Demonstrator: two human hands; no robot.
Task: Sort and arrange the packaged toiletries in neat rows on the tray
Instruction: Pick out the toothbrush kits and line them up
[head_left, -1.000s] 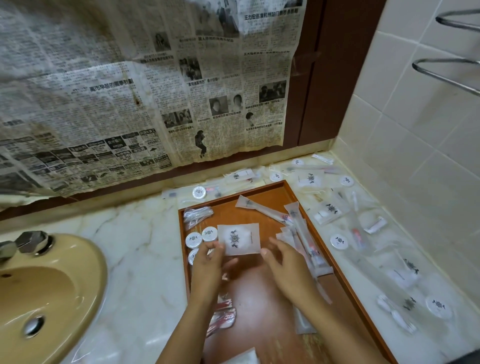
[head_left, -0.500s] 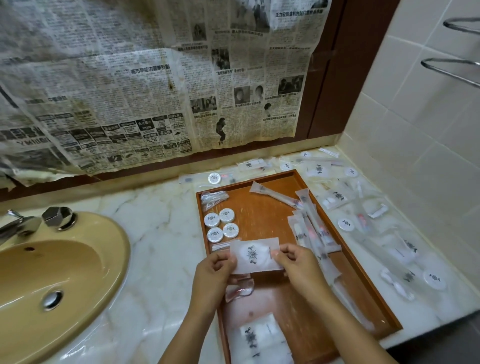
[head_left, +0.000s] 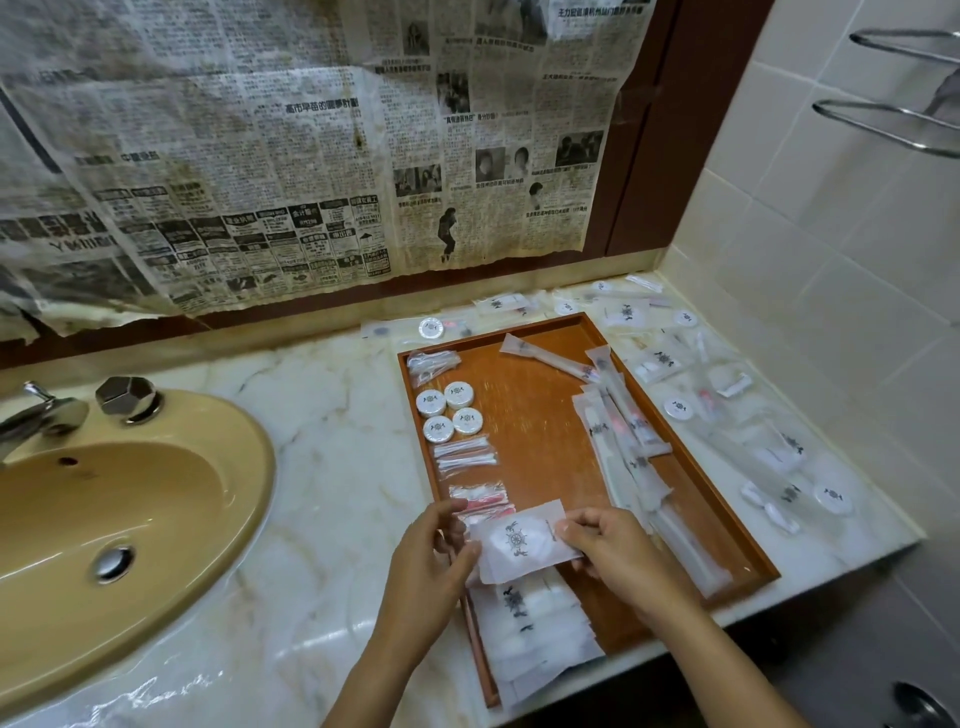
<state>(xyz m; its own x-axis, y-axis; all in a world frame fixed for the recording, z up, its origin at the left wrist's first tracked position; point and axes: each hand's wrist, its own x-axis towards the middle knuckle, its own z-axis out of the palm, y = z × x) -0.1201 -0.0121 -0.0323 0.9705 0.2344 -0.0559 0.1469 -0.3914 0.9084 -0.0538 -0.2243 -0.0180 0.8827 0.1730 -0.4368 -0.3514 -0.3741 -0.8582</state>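
A brown wooden tray (head_left: 540, 410) lies on the marble counter. My left hand (head_left: 434, 566) and my right hand (head_left: 615, 553) both pinch a flat white sachet (head_left: 519, 540) with a black emblem, held just above the tray's near left part. Below it lies a stack of similar sachets (head_left: 535, 629). Along the tray's left side sit a clear packet (head_left: 434, 361), several round white soap discs (head_left: 449, 413), cotton-swab packets (head_left: 465, 457) and red-and-white packets (head_left: 478, 496). Long toothbrush packets (head_left: 618, 431) overlap on the right side.
Many loose packets and round discs (head_left: 678, 409) lie scattered on the counter right of the tray, up to the tiled wall. A beige sink (head_left: 104, 519) with a tap (head_left: 41, 415) is at the left. Newspaper (head_left: 311, 156) covers the wall behind.
Both hands have drawn the white sachet from the tray's middle toward its near left end, over the stack of sachets. The camera view has shifted back and to the left.
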